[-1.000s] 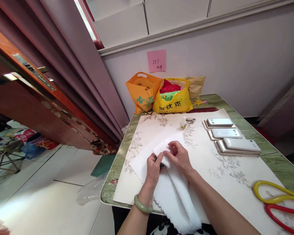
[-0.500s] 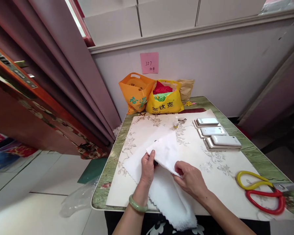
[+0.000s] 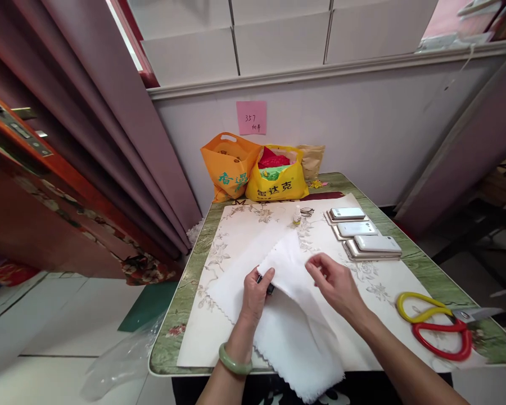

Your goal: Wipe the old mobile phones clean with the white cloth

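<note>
My left hand is closed, with the thumb pressing down on a white fluffy cloth with scalloped edges. Between its thumb and fingers shows part of a small black object, mostly hidden by the hand and the cloth. One corner of the cloth is folded over above that hand, and the lower part hangs past the table's front edge. To the right, my right hand is raised just off the cloth, its fingers loosely bent and a little apart, with nothing visible in them.
A small white bottle and eyeglasses lie beyond the cloth. Several phones are stacked at the right. Large scissors with yellow and red handles rest at the near right. Orange and yellow bags stand at the back.
My right hand has let go of the cloth's edge and lifted up and to the right. My left hand still grips the cloth, and more of the black object shows. The view has shifted slightly.
</note>
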Demonstrator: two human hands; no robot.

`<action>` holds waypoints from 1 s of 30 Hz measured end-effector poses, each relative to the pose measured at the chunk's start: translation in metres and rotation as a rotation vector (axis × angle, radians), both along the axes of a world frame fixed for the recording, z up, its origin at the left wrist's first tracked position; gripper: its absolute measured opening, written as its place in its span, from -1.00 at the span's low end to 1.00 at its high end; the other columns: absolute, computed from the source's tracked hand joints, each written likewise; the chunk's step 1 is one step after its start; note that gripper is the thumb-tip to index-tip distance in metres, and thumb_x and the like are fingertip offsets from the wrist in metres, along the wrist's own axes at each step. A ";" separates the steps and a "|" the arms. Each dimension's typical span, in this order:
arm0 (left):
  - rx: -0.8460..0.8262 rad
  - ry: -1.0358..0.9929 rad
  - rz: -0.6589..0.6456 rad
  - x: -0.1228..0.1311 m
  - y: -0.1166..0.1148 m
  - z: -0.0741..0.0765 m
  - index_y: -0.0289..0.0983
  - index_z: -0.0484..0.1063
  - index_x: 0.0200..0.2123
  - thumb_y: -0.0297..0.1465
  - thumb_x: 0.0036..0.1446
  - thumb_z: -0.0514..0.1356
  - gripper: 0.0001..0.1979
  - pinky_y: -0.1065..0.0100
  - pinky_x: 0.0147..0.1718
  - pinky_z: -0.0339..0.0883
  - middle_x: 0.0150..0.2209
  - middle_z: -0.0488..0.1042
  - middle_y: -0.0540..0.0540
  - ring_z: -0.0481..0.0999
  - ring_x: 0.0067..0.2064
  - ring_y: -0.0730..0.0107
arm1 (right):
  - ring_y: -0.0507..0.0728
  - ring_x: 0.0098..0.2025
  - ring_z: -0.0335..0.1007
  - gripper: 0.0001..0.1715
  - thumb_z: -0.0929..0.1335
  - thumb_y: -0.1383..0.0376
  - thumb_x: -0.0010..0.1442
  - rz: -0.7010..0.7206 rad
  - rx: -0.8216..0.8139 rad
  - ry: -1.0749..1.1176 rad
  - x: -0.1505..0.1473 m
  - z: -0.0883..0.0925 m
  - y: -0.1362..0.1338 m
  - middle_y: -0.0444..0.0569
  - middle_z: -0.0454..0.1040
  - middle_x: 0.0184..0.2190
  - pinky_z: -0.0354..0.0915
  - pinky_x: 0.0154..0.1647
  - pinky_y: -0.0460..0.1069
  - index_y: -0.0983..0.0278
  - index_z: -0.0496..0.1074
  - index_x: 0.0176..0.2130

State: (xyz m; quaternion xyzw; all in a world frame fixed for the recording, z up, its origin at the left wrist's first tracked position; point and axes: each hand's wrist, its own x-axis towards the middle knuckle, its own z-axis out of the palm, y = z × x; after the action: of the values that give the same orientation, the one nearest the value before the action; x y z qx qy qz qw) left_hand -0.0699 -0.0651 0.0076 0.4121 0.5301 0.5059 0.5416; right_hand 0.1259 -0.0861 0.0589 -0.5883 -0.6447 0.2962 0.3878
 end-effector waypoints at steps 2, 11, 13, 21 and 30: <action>0.025 -0.021 0.002 0.000 0.000 -0.001 -0.36 0.52 -0.19 -0.13 -0.03 0.31 -0.56 0.39 -0.34 0.33 -0.33 0.56 -0.12 0.46 -0.33 0.34 | 0.04 -0.49 0.33 -0.58 0.25 -0.05 0.22 -0.063 -0.058 0.124 -0.019 -0.007 0.027 -0.04 0.48 -0.23 0.24 -0.44 -0.05 0.21 0.38 -0.14; 0.092 0.060 -0.067 -0.005 0.004 -0.011 -0.33 0.41 -0.47 0.02 0.12 0.12 -0.51 0.41 -0.43 0.19 -0.53 0.37 -0.02 0.28 -0.44 0.43 | 0.04 -0.46 0.21 -0.53 0.38 -0.09 0.05 0.116 -0.105 0.436 -0.044 -0.065 0.054 -0.18 0.35 -0.51 0.15 -0.46 -0.10 0.27 0.38 -0.38; 0.092 0.111 -0.089 0.000 0.004 -0.012 -0.32 0.40 -0.47 0.02 0.13 0.10 -0.51 0.42 -0.47 0.13 -0.55 0.31 0.02 0.22 -0.46 0.46 | 0.02 -0.50 0.15 -0.52 0.33 -0.10 0.11 0.089 -0.137 0.559 -0.041 -0.070 0.055 -0.20 0.30 -0.55 0.11 -0.49 -0.10 0.27 0.36 -0.39; 0.111 0.173 -0.042 0.007 0.003 -0.009 -0.30 0.37 -0.51 0.03 0.12 0.10 -0.51 0.41 -0.44 0.13 -0.55 0.28 0.03 0.20 -0.45 0.45 | 0.05 -0.46 0.21 -0.51 0.41 -0.08 0.00 0.064 -0.122 0.547 -0.041 -0.070 0.053 -0.15 0.41 -0.48 0.16 -0.45 -0.08 0.28 0.43 -0.29; 0.062 0.153 -0.011 0.007 0.003 -0.010 -0.34 0.46 -0.46 0.06 0.10 0.11 -0.47 0.38 -0.42 0.21 -0.54 0.39 -0.03 0.31 -0.44 0.40 | 0.07 -0.46 0.21 -0.52 0.30 -0.09 0.10 0.006 -0.084 0.468 -0.039 -0.077 0.057 -0.14 0.37 -0.53 0.16 -0.44 -0.07 0.28 0.43 -0.40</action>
State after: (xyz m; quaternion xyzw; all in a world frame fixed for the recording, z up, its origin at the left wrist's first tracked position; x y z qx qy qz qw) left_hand -0.0630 -0.0625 -0.0027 0.4691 0.5518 0.4861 0.4891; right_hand 0.0869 -0.0292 -0.0179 -0.5174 -0.5261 0.4523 0.5009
